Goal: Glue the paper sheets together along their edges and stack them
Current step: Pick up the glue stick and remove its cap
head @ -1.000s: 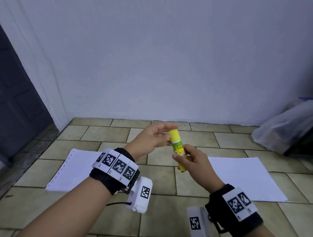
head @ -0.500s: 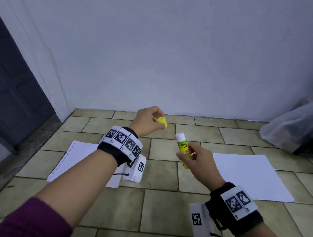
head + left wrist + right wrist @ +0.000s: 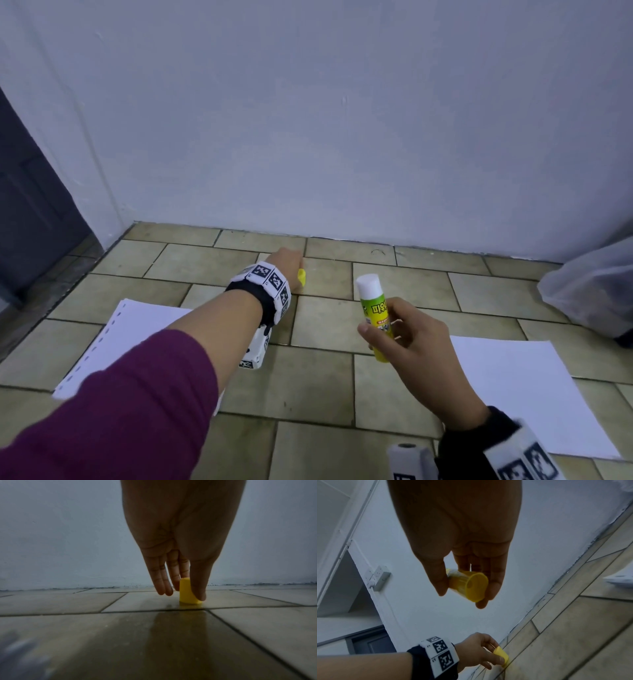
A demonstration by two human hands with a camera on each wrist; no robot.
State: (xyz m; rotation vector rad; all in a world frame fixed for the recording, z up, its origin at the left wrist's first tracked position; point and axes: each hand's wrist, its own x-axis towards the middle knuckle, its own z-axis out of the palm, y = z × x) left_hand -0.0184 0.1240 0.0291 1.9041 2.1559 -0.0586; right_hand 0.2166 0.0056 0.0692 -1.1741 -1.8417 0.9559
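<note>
1. In the head view the left hand [image 3: 286,262] sits at centre frame, reaching toward the wall [image 3: 342,120]. Its fingers are hidden behind the hand and wrist band, and only a sliver of the yellow cap [image 3: 301,277] shows beside it.
2. The left wrist view shows more: the cap [image 3: 188,591] stands upright on the tiled floor [image 3: 154,642], just above a grout line at centre frame. The thumb and at least one finger pinch its sides; the finger behind the cap is mostly covered. The other fingers hang straight beside it, their tips just clear of the tile.
3. The right hand [image 3: 411,337], right of centre in the head view, grips the uncapped glue stick [image 3: 373,308] upright, thumb and fingers curled round the barrel. The white glue tip is bare. The label is partly covered by the fingers and only partly readable.
4. In the right wrist view the glue stick [image 3: 469,584] shows mainly its yellow base, at centre frame; the top is hidden by the palm.
5. A punched-edge paper sheet [image 3: 137,329] lies on the floor at lower left, largely covered by the left forearm and purple sleeve [image 3: 102,411].
6. A plain paper sheet [image 3: 534,394] lies at lower right, its near corner hidden by the right wrist band.
7. A clear plastic bag [image 3: 596,281] is cut off by the right edge; its contents cannot be made out.
8. A dark door [image 3: 30,205] is cut off at the left edge.
</note>
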